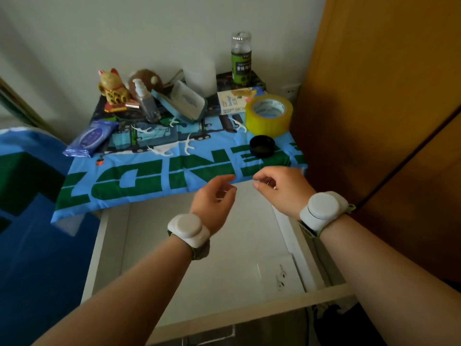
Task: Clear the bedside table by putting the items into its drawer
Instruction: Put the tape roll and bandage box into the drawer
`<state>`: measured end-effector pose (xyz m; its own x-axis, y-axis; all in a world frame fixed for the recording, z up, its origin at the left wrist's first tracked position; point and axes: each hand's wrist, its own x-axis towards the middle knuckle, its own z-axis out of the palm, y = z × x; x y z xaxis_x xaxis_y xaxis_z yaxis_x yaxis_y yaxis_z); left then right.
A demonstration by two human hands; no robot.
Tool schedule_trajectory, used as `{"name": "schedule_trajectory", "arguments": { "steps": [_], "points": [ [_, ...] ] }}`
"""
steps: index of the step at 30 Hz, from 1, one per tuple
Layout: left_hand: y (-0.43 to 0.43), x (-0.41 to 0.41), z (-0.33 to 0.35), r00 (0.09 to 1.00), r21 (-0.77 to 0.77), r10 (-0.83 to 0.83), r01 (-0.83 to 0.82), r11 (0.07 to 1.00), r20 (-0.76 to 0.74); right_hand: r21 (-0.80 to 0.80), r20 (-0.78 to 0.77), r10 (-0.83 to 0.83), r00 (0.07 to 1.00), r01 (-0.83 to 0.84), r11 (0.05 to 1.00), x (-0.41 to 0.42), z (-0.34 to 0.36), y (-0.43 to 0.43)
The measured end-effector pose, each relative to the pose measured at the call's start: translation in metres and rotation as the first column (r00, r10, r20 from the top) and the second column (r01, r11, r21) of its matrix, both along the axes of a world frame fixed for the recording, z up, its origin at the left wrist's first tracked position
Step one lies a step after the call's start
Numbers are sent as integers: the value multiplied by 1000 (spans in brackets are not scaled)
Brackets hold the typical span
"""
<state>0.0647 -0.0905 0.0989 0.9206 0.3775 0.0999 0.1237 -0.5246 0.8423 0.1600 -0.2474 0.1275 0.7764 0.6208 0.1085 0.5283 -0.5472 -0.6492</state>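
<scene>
Dim, soft light; the pale painted wall (124,33) at upper left is brightest, lower right corner dark; edges bend, detail soft.

- A brown wooden wardrobe door (374,96) stands close on my right, a dark seam slanting across it.
- A white wall socket (291,91) sits just beside that door's edge.
- The pale wall (124,33) faces me.
- A bed (27,221) in blue and green covers lies on my left.
</scene>
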Motion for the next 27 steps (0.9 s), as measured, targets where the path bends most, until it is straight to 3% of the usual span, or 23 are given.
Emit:
{"name": "schedule_trajectory", "arguments": {
  "steps": [4, 11, 21, 27],
  "points": [
    [19, 16, 22, 990, 123, 53, -70, 990, 131, 136, 101, -99, 990, 85, 987, 6, 7, 7],
    [26, 55, 33, 993, 273, 63, -87, 958, 98, 151, 281, -253, 926, 218, 964, 33, 17, 16],
    [17, 107, 36, 999, 289, 30, -36, 957, 25, -130, 427, -200, 882, 278, 952, 96, 21, 24],
    [20, 109, 30, 999, 281, 52, -50, 958, 0, -268, 317, -162, 935, 252, 930, 125, 19, 32]
  ]
}}
